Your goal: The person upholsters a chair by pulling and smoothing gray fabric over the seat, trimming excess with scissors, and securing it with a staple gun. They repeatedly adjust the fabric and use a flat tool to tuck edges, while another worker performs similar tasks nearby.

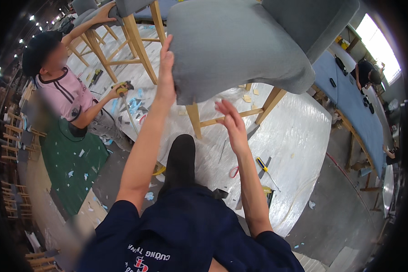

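Observation:
A grey upholstered chair (233,43) with light wooden legs (194,119) stands on a plastic-covered work table (294,136) in front of me. My left hand (165,72) is raised and pressed flat against the left edge of the chair's grey seat, fingers pointing up. Lower down, my right hand (231,122) hovers with fingers spread just under the seat's front edge, near the wooden crossbar (226,119); it holds nothing. Part of the seat's underside is hidden.
A screwdriver with a yellow and blue handle (263,165) and a red loop (233,172) lie on the table. A person in a pink shirt (63,93) holds a yellow tool beside another grey chair (118,11). A long blue-covered bench (349,99) runs along the right.

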Demonstrator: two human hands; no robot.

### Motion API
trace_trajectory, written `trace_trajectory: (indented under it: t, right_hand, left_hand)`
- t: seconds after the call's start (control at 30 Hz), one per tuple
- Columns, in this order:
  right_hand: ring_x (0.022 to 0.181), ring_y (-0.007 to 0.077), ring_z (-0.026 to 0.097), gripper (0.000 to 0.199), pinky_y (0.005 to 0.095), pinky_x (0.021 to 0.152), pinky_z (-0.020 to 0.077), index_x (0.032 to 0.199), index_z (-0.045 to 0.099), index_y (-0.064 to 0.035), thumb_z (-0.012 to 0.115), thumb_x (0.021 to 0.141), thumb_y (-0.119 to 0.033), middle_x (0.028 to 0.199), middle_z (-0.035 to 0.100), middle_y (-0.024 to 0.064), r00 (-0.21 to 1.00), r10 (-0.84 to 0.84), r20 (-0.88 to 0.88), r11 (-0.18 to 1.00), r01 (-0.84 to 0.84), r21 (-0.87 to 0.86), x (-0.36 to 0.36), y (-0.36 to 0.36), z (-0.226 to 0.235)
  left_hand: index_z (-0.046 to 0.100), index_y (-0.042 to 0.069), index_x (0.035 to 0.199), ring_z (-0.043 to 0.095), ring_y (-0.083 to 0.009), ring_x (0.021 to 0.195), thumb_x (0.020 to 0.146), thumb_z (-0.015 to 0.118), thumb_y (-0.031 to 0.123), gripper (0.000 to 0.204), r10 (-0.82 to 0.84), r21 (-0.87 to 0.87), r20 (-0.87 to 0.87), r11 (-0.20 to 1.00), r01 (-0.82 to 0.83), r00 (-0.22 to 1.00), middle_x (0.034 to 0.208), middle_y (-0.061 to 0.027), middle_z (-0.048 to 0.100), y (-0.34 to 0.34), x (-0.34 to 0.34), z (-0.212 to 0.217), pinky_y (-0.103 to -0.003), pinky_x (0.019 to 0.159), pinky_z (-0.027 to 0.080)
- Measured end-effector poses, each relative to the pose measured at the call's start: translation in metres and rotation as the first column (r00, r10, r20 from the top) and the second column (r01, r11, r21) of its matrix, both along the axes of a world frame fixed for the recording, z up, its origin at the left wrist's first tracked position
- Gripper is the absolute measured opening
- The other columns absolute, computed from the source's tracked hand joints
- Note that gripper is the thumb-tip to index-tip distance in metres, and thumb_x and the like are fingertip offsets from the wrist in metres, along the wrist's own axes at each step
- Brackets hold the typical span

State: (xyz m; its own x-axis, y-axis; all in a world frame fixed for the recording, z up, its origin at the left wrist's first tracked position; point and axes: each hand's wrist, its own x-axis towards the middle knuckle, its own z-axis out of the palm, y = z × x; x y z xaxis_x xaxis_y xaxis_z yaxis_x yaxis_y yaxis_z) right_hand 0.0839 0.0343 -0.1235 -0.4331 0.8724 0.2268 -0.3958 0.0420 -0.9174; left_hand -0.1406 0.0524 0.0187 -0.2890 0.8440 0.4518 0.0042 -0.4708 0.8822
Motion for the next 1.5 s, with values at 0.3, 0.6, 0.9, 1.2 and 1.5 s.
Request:
trace_trajectory:
  t: [0.3, 0.6, 0.9, 1.2, 1.5]
  right_hand:
    - [0.126, 0.0177, 0.057, 0.045, 0.0373, 0.113, 0.0386, 0.135, 0.062, -0.0052, 0.077, 0.098, -0.025, 0.135, 0.065, 0.0072, 0.964, 0.086, -0.252, 0.963, -0.145, -0.226, -0.062, 0.039, 0.016]
    - [0.095, 0.0093, 0.055, 0.03, 0.029, 0.088, 0.0446, 0.119, 0.07, -0.0059, 0.082, 0.095, -0.021, 0.109, 0.071, 0.0001, 0.969, -0.107, -0.222, 0.983, 0.071, -0.167, -0.092, 0.031, 0.015]
    - [0.109, 0.0162, 0.068, 0.029, 0.0327, 0.102, 0.0497, 0.121, 0.071, -0.002, 0.08, 0.096, -0.012, 0.117, 0.076, 0.0067, 0.953, -0.157, -0.258, 0.986, 0.136, -0.099, -0.1, 0.03, 0.001]
    - [0.105, 0.0167, 0.069, 0.025, 0.0324, 0.096, 0.0535, 0.12, 0.072, 0.0008, 0.077, 0.096, -0.006, 0.114, 0.076, 0.0084, 0.973, -0.201, -0.11, 0.979, 0.197, -0.044, -0.101, 0.043, -0.008]
    - [0.103, 0.0169, 0.069, 0.014, 0.0319, 0.092, 0.0531, 0.11, 0.074, 0.0031, 0.067, 0.099, 0.001, 0.112, 0.076, 0.0091, 0.902, -0.361, -0.236, 0.927, 0.376, 0.019, -0.131, 0.069, 0.008]
  left_hand:
    - [0.0, 0.019, 0.171, 0.031, -0.0313, 0.154, 0.095, 0.081, 0.029, 0.111, -0.103, 0.015, -0.266, 0.994, 0.111, 0.958, 0.17, -0.0188, 0.022, -0.018, -0.022, -0.026, -0.045, 0.124, 0.029]
    - [-0.005, 0.02, 0.17, 0.037, -0.0308, 0.151, 0.088, 0.086, 0.015, 0.122, -0.116, 0.057, -0.377, 0.987, 0.149, 0.919, 0.168, -0.0184, 0.026, -0.012, -0.032, -0.049, -0.046, 0.122, 0.035]
    - [0.0, 0.023, 0.169, 0.039, -0.0309, 0.15, 0.088, 0.086, 0.026, 0.118, -0.158, -0.009, -0.321, 0.986, 0.164, 0.934, 0.166, -0.0175, 0.027, -0.012, -0.045, -0.05, -0.049, 0.119, 0.041]
    - [0.019, 0.017, 0.167, 0.045, -0.0305, 0.144, 0.09, 0.084, 0.03, 0.102, 0.015, 0.082, -0.426, 0.996, 0.022, 0.905, 0.16, -0.0161, 0.037, -0.007, -0.036, -0.05, -0.045, 0.117, 0.041]
    - [0.009, 0.017, 0.168, 0.054, -0.0314, 0.138, 0.085, 0.085, 0.005, 0.113, -0.085, -0.007, -0.587, 0.995, 0.1, 0.805, 0.164, -0.0183, 0.03, -0.019, -0.046, -0.033, -0.045, 0.106, 0.056]
